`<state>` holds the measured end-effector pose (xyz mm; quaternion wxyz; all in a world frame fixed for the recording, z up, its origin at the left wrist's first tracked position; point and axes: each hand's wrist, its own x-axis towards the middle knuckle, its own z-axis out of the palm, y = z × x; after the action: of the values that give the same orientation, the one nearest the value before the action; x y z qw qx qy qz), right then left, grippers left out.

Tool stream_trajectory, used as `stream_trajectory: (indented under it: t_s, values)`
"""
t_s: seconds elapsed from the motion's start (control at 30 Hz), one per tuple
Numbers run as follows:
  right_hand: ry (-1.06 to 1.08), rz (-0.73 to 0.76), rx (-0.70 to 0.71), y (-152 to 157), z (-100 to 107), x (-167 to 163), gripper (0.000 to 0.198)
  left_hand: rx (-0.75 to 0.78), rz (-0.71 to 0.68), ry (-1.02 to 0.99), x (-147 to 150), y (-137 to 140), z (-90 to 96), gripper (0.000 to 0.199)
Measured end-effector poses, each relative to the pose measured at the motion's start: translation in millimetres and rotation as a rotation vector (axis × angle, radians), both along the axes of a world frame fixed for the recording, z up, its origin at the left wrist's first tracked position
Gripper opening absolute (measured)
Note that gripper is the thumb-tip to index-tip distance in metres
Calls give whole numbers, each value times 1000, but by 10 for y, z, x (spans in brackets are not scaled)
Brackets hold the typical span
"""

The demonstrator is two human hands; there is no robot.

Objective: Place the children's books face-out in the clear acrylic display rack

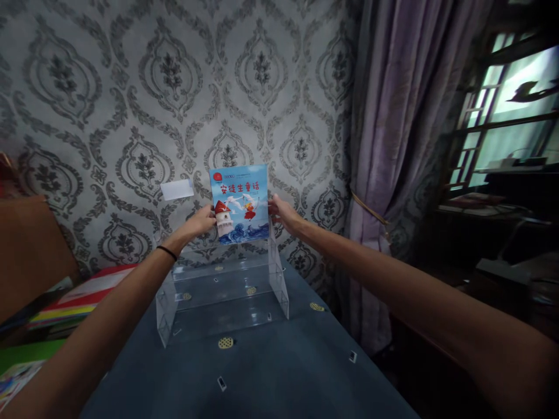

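- The left hand point(203, 221) has its fingers curled at the left edge of the picture book point(242, 203); the right hand point(283, 213) grips the opposite edge.
- The book is upright between them, its blue cover facing the wearer, above the rear of a clear tiered stand point(278, 279). Whether its lower edge rests on the stand cannot be told.
- Judging by this, the book is raised and squared to the front, but not yet released; settling and letting go appear to be left.
- The stand is upright on the dark tablecloth point(271, 366), before patterned wallpaper point(262, 70).
- Farther out, a colourful stack point(91, 291) and brown box point(35, 250) lie left; a purple curtain point(371, 174) hangs right.
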<state>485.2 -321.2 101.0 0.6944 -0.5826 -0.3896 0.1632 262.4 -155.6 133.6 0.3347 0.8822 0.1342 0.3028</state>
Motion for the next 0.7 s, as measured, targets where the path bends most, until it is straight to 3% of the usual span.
stream_trajectory:
  t_s: [0.23, 0.53, 0.63, 0.7]
  values:
    - [6, -24, -12, 31, -3, 5, 46, -56, 22, 67, -44, 18, 22, 44]
    - [-12, -159, -10, 11, 8, -63, 49, 65, 147, -93, -174, -32, 26, 40]
    - [-56, -286, 42, -77, 9, -125, 47, 124, 173, -198, -412, -276, 109, 33]
    - [-104, -383, 101, -184, -24, -231, 44, 206, 66, -271, -632, -612, 177, 26]
